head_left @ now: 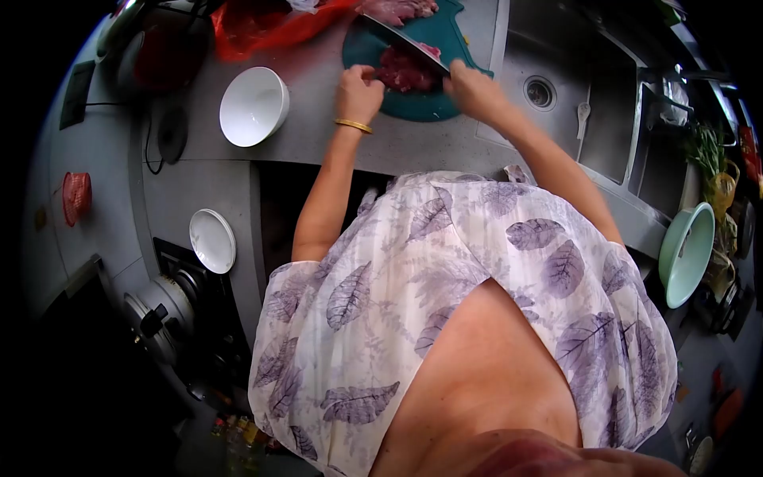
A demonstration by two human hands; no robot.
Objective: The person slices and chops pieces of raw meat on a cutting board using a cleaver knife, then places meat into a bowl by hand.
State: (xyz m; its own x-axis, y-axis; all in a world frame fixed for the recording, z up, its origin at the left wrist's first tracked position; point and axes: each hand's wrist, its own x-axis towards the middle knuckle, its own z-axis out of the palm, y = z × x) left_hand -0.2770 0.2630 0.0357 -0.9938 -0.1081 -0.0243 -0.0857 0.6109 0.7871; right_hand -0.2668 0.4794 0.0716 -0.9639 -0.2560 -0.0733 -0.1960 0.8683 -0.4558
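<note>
My right hand is closed round the handle of a kitchen knife, whose broad blade slants up and left over the raw meat. Under the blade lies a dark red piece of raw meat on a teal cutting board. At the meat's left edge is my left hand, its fingers bent and pressed against the piece; the fingertips are partly hidden. A paler lump of raw meat rests at the far side of the board.
A white bowl stands left of the board, with a red plastic bag behind it. To the right is a steel sink holding a white spoon. White plates and a pot sit at left; a green basin at right.
</note>
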